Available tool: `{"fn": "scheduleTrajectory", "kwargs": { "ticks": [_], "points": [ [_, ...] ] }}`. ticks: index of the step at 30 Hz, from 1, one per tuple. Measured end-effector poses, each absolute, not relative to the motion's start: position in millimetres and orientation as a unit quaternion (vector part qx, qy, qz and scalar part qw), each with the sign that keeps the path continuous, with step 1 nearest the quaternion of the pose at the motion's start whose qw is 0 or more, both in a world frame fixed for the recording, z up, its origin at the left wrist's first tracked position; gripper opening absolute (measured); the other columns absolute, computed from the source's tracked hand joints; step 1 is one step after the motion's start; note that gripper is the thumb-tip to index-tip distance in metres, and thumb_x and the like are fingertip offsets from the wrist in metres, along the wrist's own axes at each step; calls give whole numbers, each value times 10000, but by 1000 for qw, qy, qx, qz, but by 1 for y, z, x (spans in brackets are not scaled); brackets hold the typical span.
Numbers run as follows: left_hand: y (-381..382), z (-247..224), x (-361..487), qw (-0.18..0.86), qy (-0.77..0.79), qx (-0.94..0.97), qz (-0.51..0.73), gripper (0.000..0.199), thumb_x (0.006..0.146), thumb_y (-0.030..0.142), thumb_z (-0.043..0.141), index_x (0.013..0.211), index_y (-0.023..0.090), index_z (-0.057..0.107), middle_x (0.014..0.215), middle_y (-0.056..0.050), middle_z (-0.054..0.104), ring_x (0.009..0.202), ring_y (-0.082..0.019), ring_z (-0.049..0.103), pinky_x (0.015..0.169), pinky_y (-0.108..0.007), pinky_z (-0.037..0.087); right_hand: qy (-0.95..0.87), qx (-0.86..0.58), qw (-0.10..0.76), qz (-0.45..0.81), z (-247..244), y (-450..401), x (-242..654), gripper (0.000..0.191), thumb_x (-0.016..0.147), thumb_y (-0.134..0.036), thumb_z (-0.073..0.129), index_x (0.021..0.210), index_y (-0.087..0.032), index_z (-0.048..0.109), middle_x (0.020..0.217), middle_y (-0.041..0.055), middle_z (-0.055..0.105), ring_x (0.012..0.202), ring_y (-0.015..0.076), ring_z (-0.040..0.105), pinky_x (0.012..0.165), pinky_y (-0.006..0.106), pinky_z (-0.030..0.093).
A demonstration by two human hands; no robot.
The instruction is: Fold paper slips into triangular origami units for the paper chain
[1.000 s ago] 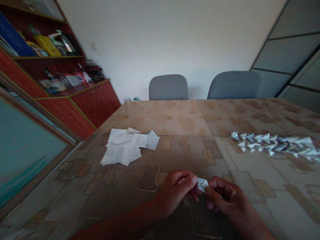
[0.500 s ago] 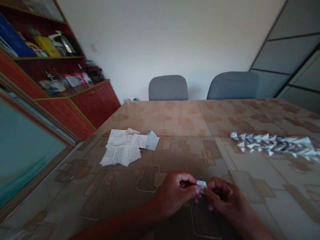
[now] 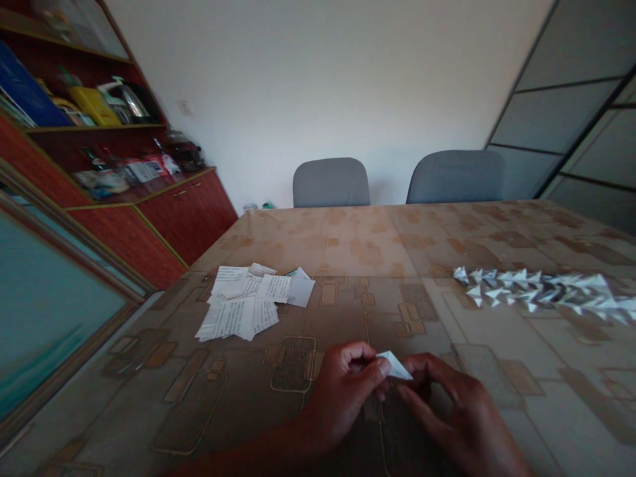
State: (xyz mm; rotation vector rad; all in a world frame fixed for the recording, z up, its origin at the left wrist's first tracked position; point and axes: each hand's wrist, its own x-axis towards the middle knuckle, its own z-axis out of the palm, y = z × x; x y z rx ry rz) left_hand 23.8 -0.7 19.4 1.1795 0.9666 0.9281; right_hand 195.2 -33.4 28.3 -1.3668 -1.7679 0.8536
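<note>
A small white paper (image 3: pixel 394 366), folded into a triangle, is held just above the table near its front. My left hand (image 3: pixel 348 384) pinches its left end between thumb and fingers. Close by on the right, my right hand (image 3: pixel 447 397) has its thumb and index finger apart around the paper's pointed right corner; whether a fingertip touches it from behind is hard to see. A loose pile of printed paper pieces (image 3: pixel 243 305) lies to the left. Rows of folded paper pieces (image 3: pixel 536 289) with pointed tips lie to the right.
The table (image 3: pixel 368 232) has a patterned cover. Two grey chairs (image 3: pixel 330 182) stand at its far side against a white wall. At the left is a red-brown cabinet (image 3: pixel 183 212) with a kettle (image 3: pixel 132 103) and other items on its shelves.
The paper now shows a wider triangular face, its corner pointing right. My right thumb and index finger have parted from their pinch on it. My left hand keeps its pinch. The view has tilted slightly.
</note>
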Motion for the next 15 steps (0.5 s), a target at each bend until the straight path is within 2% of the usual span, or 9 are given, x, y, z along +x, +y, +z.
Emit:
{"fn": "scheduleTrajectory", "kwargs": {
  "ticks": [6,15],
  "points": [
    [-9,20,26,627,419,515,407,294,785,404,650,661,144,593,560,8,574,529,-115,533,551,-216,405,-693,-524,374,324,29,-33,190,155,852,-265,587,720,-221,653,635,-11,654,569,147,602,535,209,462],
    [-12,22,25,615,434,529,392,259,783,368,630,652,148,587,536,14,557,494,-108,501,509,-208,376,-691,-521,374,335,30,-34,186,200,870,-244,536,690,-205,616,612,-11,653,540,129,598,504,187,446]
  ]
}}
